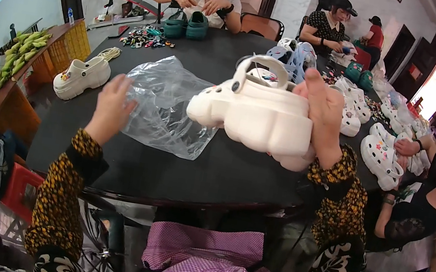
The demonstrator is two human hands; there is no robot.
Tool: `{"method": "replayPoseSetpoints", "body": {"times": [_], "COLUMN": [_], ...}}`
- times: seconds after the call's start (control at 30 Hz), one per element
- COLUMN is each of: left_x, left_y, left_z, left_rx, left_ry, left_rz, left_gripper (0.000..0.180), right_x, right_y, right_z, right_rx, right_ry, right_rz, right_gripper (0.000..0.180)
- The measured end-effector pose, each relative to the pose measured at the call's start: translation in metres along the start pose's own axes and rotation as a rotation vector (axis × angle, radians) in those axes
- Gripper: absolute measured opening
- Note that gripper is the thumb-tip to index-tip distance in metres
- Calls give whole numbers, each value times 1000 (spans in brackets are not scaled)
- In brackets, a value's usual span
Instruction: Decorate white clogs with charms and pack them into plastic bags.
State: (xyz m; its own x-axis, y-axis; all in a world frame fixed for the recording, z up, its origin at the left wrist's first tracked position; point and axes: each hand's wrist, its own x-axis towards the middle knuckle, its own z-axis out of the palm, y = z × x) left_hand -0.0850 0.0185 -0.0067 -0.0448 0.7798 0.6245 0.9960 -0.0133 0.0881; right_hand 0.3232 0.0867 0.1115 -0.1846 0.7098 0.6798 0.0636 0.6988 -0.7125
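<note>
A pair of thick-soled white clogs hangs above the black table, tilted, with the strap raised. My right hand is closed round their back end, its thumb pointing up; part of the second clog shows beneath the first. Lower on the left, my left hand has its fingers apart and holds nothing, close to the left edge of a crumpled clear plastic bag that lies flat on the table. Beyond that hand stands another white clog with small charms on its toe.
Small colourful charms lie scattered at the far left of the black table. Across it, a person handles green clogs. More white clogs crowd the right side, where another person works. A red stool stands at left.
</note>
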Motion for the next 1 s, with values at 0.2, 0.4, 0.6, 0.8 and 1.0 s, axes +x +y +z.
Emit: {"method": "replayPoseSetpoints", "body": {"times": [0.2,0.4,0.6,0.8,1.0], "left_x": [-41,-40,-44,-47,-34], "left_y": [62,63,79,84,124], "left_z": [11,-11,-20,-32,-32], "left_rx": [-495,-701,-925,-529,-528], "left_ry": [-593,-329,-523,-330,-152], "left_rz": [305,-12,-507,-179,124], "left_gripper": [31,23,26,31,39], "right_x": [19,8,-24,-58,-80], "right_y": [-8,3,27,57,54], "right_z": [24,53,75,73,68], "right_rx": [25,-269,-250,-313,-426], "right_ry": [32,-176,-188,-452,-478], "right_rz": [20,-610,-603,-680,-707], "right_gripper": [54,23,29,33,33]}}
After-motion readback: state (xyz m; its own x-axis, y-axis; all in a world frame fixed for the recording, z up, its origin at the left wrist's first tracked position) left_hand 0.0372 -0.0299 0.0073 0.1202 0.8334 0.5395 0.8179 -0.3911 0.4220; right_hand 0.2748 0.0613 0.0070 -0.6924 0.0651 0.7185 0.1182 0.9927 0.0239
